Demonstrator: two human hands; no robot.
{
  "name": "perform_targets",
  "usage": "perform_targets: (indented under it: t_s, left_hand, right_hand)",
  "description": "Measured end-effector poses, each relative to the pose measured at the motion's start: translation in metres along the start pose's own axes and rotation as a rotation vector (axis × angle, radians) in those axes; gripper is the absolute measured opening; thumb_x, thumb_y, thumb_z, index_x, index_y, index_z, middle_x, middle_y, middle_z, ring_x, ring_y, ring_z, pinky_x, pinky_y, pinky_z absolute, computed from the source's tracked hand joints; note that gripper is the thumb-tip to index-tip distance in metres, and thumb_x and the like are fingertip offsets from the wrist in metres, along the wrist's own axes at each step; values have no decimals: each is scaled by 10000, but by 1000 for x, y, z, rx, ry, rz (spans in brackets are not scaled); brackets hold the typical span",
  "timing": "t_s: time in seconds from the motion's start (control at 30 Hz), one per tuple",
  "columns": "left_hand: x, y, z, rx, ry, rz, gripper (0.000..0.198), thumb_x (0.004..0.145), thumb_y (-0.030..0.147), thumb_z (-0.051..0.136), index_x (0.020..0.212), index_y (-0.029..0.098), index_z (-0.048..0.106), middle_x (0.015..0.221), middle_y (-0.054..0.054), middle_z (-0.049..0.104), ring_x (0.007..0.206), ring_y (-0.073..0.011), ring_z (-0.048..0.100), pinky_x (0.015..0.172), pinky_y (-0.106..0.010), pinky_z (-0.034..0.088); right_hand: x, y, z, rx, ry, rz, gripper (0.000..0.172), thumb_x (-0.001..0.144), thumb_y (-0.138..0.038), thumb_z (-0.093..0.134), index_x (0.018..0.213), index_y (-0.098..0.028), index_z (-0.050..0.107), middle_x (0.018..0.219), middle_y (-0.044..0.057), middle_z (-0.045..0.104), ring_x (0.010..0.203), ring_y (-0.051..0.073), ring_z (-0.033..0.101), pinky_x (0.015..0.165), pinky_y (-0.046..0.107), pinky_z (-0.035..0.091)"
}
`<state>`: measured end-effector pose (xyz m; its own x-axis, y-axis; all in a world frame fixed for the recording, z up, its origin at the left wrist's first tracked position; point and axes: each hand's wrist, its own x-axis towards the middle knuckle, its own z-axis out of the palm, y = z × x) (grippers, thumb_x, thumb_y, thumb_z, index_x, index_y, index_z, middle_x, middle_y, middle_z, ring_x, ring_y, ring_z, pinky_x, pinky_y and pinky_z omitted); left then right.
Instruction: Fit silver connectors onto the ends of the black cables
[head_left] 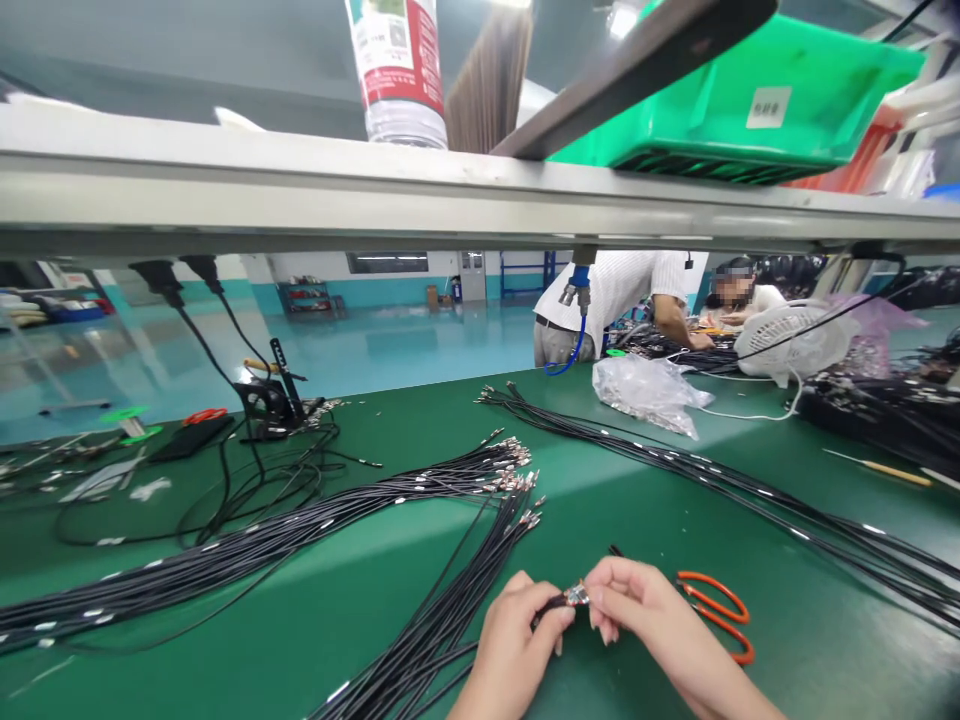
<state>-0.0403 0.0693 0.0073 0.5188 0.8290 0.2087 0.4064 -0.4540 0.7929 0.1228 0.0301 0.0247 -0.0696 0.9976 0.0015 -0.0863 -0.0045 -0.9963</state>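
Observation:
My left hand (pixel 517 635) is closed round the end of a black cable (pixel 551 604). A small shiny metal connector (pixel 577 595) sticks out past its fingertips. My right hand (pixel 628 600) pinches at the connector's tip; whether it grips the metal itself or a tiny part on it is too small to tell. A bundle of black cables (pixel 442 600) with metal ends runs along the left hand's side. Scissors with orange handles (pixel 720 612) lie just beyond the right forearm, their blades mostly hidden by the right hand.
More cable bundles lie on the green table (pixel 600 500), at left (pixel 262 530) and right (pixel 675 460). A plastic bag (pixel 649 393), a white fan (pixel 795 335) and a black stand (pixel 274 400) stand behind. A shelf (pixel 450 195) crosses overhead; an air hose (pixel 579 330) hangs from it. Two people work opposite.

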Motion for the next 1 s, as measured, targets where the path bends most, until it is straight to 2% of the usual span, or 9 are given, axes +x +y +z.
perform_targets:
  t_s: [0.1,0.2,0.33,0.5,0.63,0.73,0.83,0.9,1.0]
  left_hand:
    - [-2,0,1,-63,-21,13,292,825,257,472,549,174,520,561,10,524,703,-143,487,636,-204,338]
    - [-1,-5,4,-197,-13,-36,293,848,277,421,596,169,522,506,37,458,562,-112,447,561,-193,326]
    - [1,-8,9,-248,102,-69,276,830,322,444,637,156,550,542,38,439,538,-100,389,512,-188,296]
    - [1,-7,12,-166,144,-36,268,785,312,514,576,152,568,534,22,461,545,-114,398,508,-201,293]
    - [2,-12,12,-207,279,18,148,746,271,571,673,159,634,656,-27,561,626,-152,501,583,-224,394]
    - [4,-17,8,-304,462,22,157,769,269,562,846,171,657,866,-74,592,789,-184,557,709,-258,455]
    - [5,-17,3,-360,593,-13,214,790,273,547,960,189,646,1055,-92,573,978,-209,534,874,-300,421]
    - [4,-13,0,-387,585,-18,203,782,268,557,942,191,656,1065,-87,587,998,-214,533,902,-307,407]
    - [3,-5,-1,-410,476,14,158,792,260,542,837,183,673,925,-69,636,883,-200,571,812,-282,446]
  right_hand:
    - [1,-6,-8,-94,-50,25,284,764,-409,595,686,-137,572,597,14,563,535,121,487,534,232,374]
    - [8,-14,-19,-222,-28,26,304,783,-436,540,719,-142,577,624,15,560,561,126,494,525,227,364]
    - [40,-16,-23,-354,31,31,216,713,-354,564,783,-150,589,648,11,579,592,141,531,503,220,377]
    - [95,11,2,-377,117,26,219,627,-283,559,797,-146,577,569,-18,572,505,132,522,426,203,346]
    - [114,23,22,-350,127,2,152,635,-298,551,625,-146,542,474,-34,523,409,103,446,399,194,305]
    - [100,14,22,-315,95,-54,171,658,-309,576,613,-147,547,509,-26,535,455,108,461,449,208,337]
    - [67,-4,17,-277,73,-98,194,718,-337,582,673,-148,573,580,-13,556,520,117,473,514,223,358]
    - [44,-14,16,-227,71,-96,208,751,-350,582,704,-147,583,600,-7,556,531,118,460,527,228,352]
    - [18,-21,17,-151,76,-70,216,759,-351,601,698,-144,591,605,0,555,535,118,450,531,231,344]
